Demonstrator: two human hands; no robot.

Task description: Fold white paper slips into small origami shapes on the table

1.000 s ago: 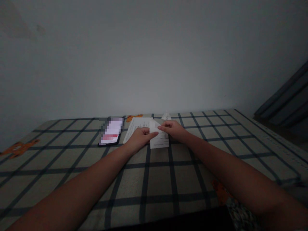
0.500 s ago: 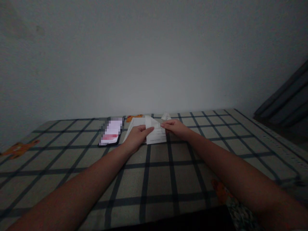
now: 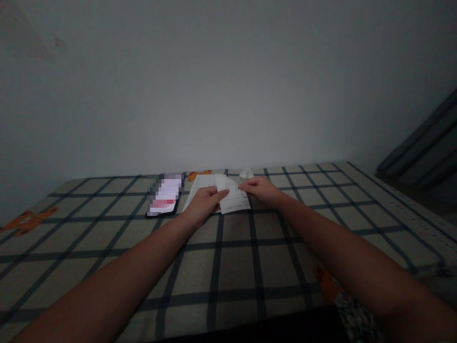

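Observation:
Both my hands meet far out on a checked cloth surface (image 3: 235,252). My left hand (image 3: 205,202) pinches the left edge of a small white printed slip of paper (image 3: 234,200). My right hand (image 3: 262,189) pinches the slip's upper right edge. The slip is bent, its top part curled up between the two hands. Under and behind the hands lies a larger white sheet (image 3: 203,183), flat on the cloth.
A phone (image 3: 164,197) with a lit screen lies left of the sheet. A small crumpled white scrap (image 3: 246,171) sits near the wall. Orange printed figures (image 3: 26,221) dot the cloth. A dark slanted panel (image 3: 424,152) stands at the far right.
The slip lay flat under the fingers a second ago. Both hands have lifted and bent its top part, and it now sits a little farther from me.

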